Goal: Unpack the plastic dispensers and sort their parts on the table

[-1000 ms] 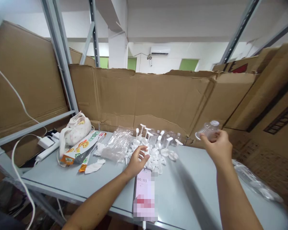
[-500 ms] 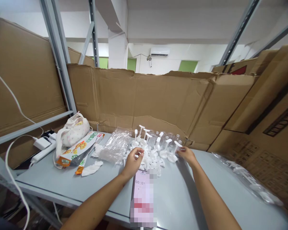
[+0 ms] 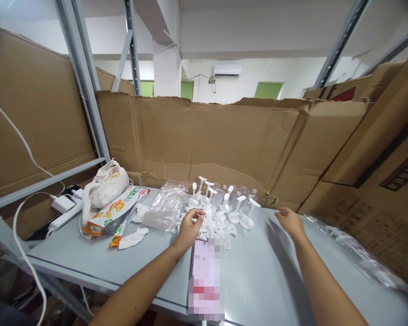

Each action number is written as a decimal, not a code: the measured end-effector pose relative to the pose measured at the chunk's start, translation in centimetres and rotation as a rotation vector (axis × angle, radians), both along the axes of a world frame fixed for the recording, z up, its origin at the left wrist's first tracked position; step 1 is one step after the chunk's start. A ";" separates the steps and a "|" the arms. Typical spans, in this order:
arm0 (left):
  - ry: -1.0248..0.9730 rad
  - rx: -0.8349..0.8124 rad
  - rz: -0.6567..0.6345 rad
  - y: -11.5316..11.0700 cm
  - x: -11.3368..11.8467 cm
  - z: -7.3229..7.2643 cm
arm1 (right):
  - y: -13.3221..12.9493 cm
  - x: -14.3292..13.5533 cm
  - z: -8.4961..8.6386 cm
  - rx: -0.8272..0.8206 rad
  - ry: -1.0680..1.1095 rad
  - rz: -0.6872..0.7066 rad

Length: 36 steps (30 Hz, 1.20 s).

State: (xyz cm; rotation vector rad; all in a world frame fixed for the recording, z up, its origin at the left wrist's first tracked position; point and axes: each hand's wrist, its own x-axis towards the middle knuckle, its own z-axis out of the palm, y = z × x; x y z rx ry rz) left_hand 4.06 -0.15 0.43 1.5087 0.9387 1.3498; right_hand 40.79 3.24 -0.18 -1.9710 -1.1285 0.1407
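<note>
White plastic pump heads (image 3: 221, 222) lie heaped on the grey table, several standing upright on round bases with their spouts raised. My left hand (image 3: 190, 228) is over the left front of this pile. Its thumb and index finger are curled close together; whatever is between them cannot be made out against the white parts. To the right of the pile, apart from it, my right hand (image 3: 290, 222) hovers above the table, fingers stretched toward the left with nothing visible in them. Clear plastic bottles (image 3: 246, 203) stand behind the pump heads.
A phone (image 3: 206, 276) showing a timer lies at the front. Crumpled clear plastic bag (image 3: 166, 206), white tissue (image 3: 133, 238), printed carton (image 3: 117, 210) and cloth bag (image 3: 109, 185) are on the left. Cardboard (image 3: 204, 140) walls the back; plastic wrap (image 3: 357, 253) lies right.
My right hand has moved right, away from the upright pump head at the pile's right edge, which stays standing. My left hand has hardly moved.
</note>
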 end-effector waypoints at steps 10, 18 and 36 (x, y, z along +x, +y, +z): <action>-0.048 -0.063 -0.036 0.1 0.1 0.2 | -9.9 7.1 0.1 -0.558 -0.361 -0.545; 0.012 -0.031 -0.041 0.1 0.0 0.2 | -11.8 9.5 -0.1 -0.520 -0.588 -0.462; -0.371 -0.495 -0.781 -1.0 -0.9 2.1 | -10.3 -8.7 12.6 0.552 -0.649 0.059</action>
